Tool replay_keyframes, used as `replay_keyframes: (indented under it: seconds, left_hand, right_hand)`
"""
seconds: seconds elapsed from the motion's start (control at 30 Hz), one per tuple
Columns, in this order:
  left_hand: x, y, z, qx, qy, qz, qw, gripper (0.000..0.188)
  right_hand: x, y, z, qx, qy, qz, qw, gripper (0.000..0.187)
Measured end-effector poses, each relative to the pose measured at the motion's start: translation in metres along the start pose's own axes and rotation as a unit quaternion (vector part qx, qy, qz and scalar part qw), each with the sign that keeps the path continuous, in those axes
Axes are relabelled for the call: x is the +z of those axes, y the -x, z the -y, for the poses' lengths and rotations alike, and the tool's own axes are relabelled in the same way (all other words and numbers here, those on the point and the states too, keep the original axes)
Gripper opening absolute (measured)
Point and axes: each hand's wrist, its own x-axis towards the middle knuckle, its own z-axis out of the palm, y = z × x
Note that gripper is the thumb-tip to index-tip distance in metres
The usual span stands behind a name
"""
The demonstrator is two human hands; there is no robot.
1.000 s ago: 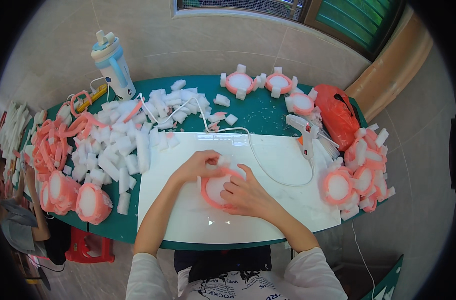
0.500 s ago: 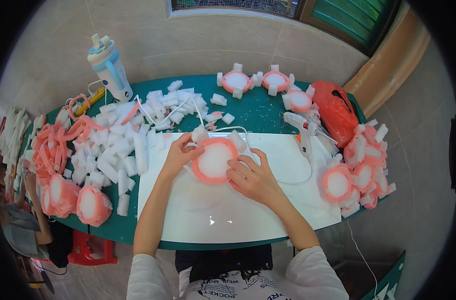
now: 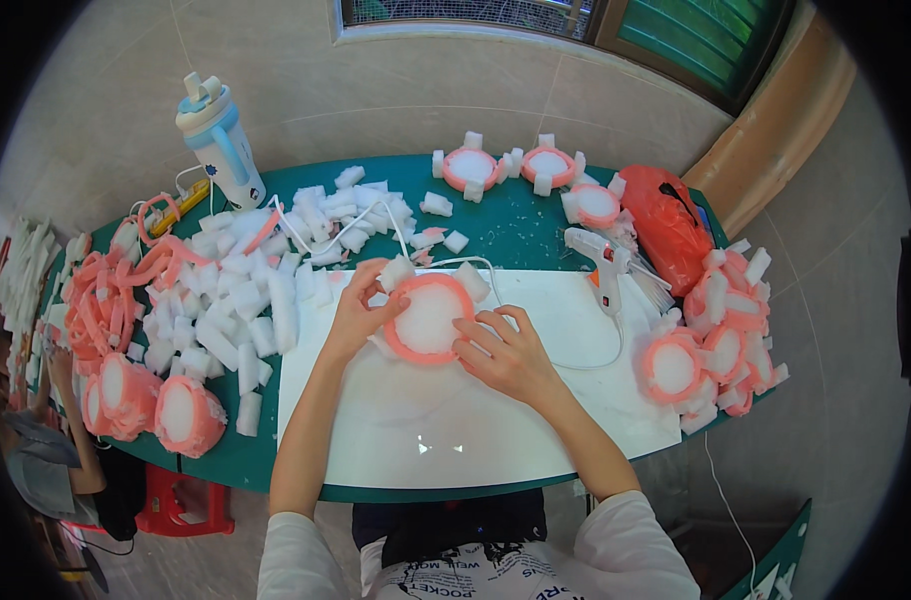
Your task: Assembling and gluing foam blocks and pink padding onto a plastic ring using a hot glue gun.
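Above the white board (image 3: 476, 430), both my hands hold a round foam piece (image 3: 428, 322) with a white middle and a pink rim. My left hand (image 3: 361, 312) is closed on its left side, thumb on the rim and fingers by a white foam block (image 3: 397, 273) at the upper left. Another white block (image 3: 473, 282) sits on the upper right rim. A pale bit pokes out at the lower left, partly hidden. With fingers bent over the right rim, my right hand (image 3: 509, 352) grips the same piece.
A white glue gun (image 3: 604, 262) with a cord lies to the right, beside a red plastic bag (image 3: 664, 225). Finished-looking foam rounds (image 3: 673, 367) pile up at right. Loose white foam blocks (image 3: 231, 300), pink strips (image 3: 101, 285) and a bottle (image 3: 222, 145) occupy the left. Another person's arm (image 3: 81, 430) shows there.
My left fingers have shifted slightly up around the upper left block, and the pale bit at the lower left shows more. The foam round stays in nearly the same place.
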Motion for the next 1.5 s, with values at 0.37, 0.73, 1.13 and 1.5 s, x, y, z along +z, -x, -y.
replay_keyframes:
  seconds: [0.37,0.73,1.13,1.5]
  left_hand:
    - [-0.002,0.001,-0.007,-0.030,0.048,0.010,0.998,0.060]
    - [0.002,0.002,-0.004,-0.067,0.123,-0.011,0.990,0.060]
    - [0.006,0.005,-0.019,-0.040,0.097,0.017,0.994,0.066]
    - [0.006,0.008,-0.022,-0.050,0.101,0.005,0.994,0.065]
  right_hand:
    - [-0.002,-0.002,-0.004,0.018,-0.011,-0.038,0.999,0.024]
    - [0.000,-0.002,-0.005,0.030,-0.097,-0.047,0.994,0.038]
    - [0.002,-0.001,-0.006,0.016,-0.105,-0.058,0.993,0.038]
    - [-0.001,-0.002,0.000,0.036,-0.127,-0.058,0.990,0.037]
